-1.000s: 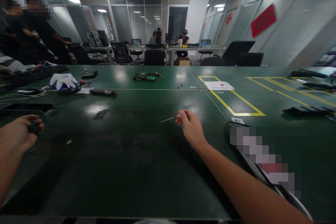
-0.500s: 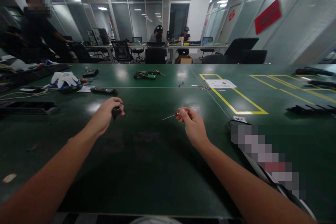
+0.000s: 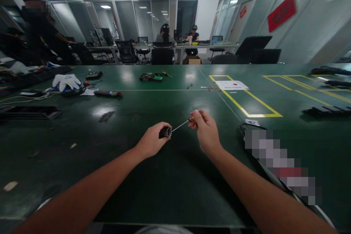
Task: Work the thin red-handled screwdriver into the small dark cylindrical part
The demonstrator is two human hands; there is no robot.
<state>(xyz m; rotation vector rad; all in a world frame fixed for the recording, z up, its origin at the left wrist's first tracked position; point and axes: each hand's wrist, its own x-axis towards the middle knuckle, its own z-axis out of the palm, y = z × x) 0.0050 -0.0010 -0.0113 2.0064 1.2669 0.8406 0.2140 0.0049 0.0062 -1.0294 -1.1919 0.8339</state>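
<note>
My left hand (image 3: 152, 139) is closed around a short dark cylinder (image 3: 165, 132), its pale-rimmed open end facing right. Pinched in the fingers of my right hand (image 3: 205, 131) is a thin metal rod (image 3: 181, 125) with a red part at the fingertips. The rod slants down to the left, its far tip at the cylinder's mouth; I cannot tell whether the tip is inside. Both hands are raised over the green tabletop (image 3: 153, 190).
White gloves (image 3: 65, 81) and a dark pen-like tool (image 3: 108, 94) lie at the left. A circuit board (image 3: 152, 77) sits farther back. Yellow tape (image 3: 263, 115) and a white sheet (image 3: 230, 85) are at the right. People work in the background.
My left hand has moved right with the dark cylinder and turned its open end toward the rod. My right hand has shifted only slightly, and the rod's tip now meets the cylinder's mouth.
</note>
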